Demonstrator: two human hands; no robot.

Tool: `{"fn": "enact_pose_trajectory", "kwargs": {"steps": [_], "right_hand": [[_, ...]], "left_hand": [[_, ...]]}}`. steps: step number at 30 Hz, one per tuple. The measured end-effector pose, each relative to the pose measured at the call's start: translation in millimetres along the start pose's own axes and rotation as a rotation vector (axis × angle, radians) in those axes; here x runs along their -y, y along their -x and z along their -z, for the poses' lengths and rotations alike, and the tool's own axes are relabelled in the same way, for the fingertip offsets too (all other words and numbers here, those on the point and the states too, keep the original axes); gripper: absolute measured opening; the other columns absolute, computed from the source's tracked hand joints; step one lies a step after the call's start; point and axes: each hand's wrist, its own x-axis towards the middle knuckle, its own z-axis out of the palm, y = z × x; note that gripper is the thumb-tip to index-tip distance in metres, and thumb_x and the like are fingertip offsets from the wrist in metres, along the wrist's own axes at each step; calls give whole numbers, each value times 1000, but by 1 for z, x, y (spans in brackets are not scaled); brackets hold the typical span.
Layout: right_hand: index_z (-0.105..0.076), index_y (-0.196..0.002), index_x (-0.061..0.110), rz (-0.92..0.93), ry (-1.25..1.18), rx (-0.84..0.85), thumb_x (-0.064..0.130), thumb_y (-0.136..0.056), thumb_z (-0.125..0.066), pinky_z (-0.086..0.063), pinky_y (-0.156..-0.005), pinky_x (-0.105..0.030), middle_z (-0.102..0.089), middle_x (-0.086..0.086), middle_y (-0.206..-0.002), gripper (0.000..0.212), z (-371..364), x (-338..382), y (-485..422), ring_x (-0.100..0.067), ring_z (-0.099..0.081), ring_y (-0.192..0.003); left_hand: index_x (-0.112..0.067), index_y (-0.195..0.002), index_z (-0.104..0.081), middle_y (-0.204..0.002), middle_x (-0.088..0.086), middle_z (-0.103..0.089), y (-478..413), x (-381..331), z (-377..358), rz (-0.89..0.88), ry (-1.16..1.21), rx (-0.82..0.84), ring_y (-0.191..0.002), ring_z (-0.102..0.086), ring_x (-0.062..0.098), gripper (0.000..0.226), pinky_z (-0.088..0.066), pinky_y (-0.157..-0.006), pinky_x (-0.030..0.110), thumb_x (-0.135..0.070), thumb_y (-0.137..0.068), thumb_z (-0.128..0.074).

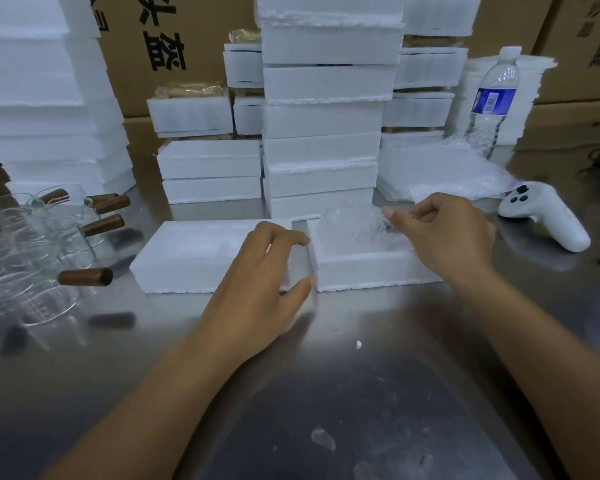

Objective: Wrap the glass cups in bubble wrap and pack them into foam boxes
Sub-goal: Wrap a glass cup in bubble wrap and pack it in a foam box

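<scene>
**Wrapped cup sits in the right foam box, right hand on its wrap**

A tall stack of white foam boxes point(326, 123) rises at the centre back, with a second stack point(49, 109) at the left edge. In front of the centre stack two low foam pieces lie side by side, close together but with a narrow gap: the left foam piece point(194, 254) shows a shallow moulded hollow, and the right foam box point(361, 268) holds the wrapped cup point(354, 223), a clear glass in crinkled bubble wrap standing above the rim. At the left, bare glass cups point(32, 244) with dark wooden handles crowd together, some on their sides.

The right hand point(444, 226) has its fingers curled in and pinches the bubble wrap at the cup's right side, thumb pointing left. The left hand point(267, 268) spans the right end of the left foam piece, fingers bent over the top and thumb at the near corner; whether it actually clasps the foam cannot be told.

All of this rests on a scuffed steel table point(361, 393). Brown cartons point(187, 36) with black printed characters stand behind. A loose bubble wrap sheet point(447, 171) lies at the right, a water bottle point(492, 98) upright beyond it and a white controller point(548, 216) beside it.
</scene>
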Motion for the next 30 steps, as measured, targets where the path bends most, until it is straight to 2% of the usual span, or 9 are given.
{"fn": "enact_pose_trajectory", "kwargs": {"steps": [4, 9, 13, 16, 18, 20, 24, 28, 30], "right_hand": [[-62, -73, 26, 16, -9, -29, 55, -85, -56, -40, -89, -38, -62, 12, -72, 32, 2, 1, -1, -20, -61, -88], [-61, -85, 24, -113, -348, -214, 29, -88, -55, -38, -62, -20, -61, 10, -75, 9, 5, 1, -8, -5, -54, -66], [-50, -96, 25, -344, -451, -169, 22, -87, -56, -30, -50, -16, -45, 13, -73, 12, 3, -9, -18, -1, -43, -61], [-49, -100, 17, -497, -431, 8, 26, -86, -60, -36, -66, -26, -48, -3, -93, 20, 1, -15, -24, -20, -47, -77], [-46, -128, 4, -563, -399, 70, 30, -85, -61, -38, -80, -32, -49, -6, -124, 52, -1, -16, -25, -26, -50, -105], [-38, -138, 3, -565, -380, 91, 33, -85, -60, -40, -92, -35, -43, -8, -138, 65, -4, -18, -27, -29, -46, -119], [-36, -137, 1, -536, -423, 139, 24, -89, -57, -35, -78, -31, -48, -5, -119, 57, -8, -14, -24, -22, -45, -97], [-52, -105, 4, -441, -437, 179, 20, -89, -56, -32, -61, -27, -46, -5, -95, 23, -14, -4, -11, -20, -41, -88], [-49, -121, 2, -399, -428, 217, 24, -89, -56, -33, -68, -26, -48, -6, -108, 40, -19, 0, -4, -23, -46, -97]], "left_hand": [[-27, -130, -45, -125, -9, -41, -2, 2, -2, 103, -84, -91, -112, -38, 7, 50, -27, -89, 17, -38, -86, -66], [-23, -136, -38, -123, -1, -50, 0, 0, -4, 184, -140, -72, -109, -36, 14, 53, -22, -90, 22, -40, -89, -58], [-22, -132, -44, -112, 1, -60, 1, -2, -2, 147, -124, -125, -104, -40, 17, 45, -18, -83, 21, -31, -91, -58], [-22, -129, -49, -116, 2, -62, -2, -8, 1, 135, -114, -215, -105, -46, 18, 42, -22, -88, 23, -27, -90, -62], [-19, -126, -53, -114, 5, -64, -5, -14, 4, 115, -145, -289, -101, -49, 18, 42, -31, -85, 29, -23, -87, -68], [-17, -124, -51, -112, 7, -64, -7, -19, 9, 62, -132, -397, -98, -46, 13, 42, -35, -83, 32, -23, -86, -67], [-23, -126, -39, -119, -2, -53, -9, -24, 27, 21, 26, -511, -108, -46, 10, 38, -40, -88, 30, -29, -91, -52], [-29, -121, -31, -117, -7, -42, -14, -21, 50, -5, 202, -600, -102, -45, 1, 34, -41, -82, 15, -24, -92, -50], [-20, -120, -30, -114, -7, -44, -18, -21, 62, -5, 268, -631, -97, -49, -3, 33, -41, -75, 8, -21, -93, -48]]}}
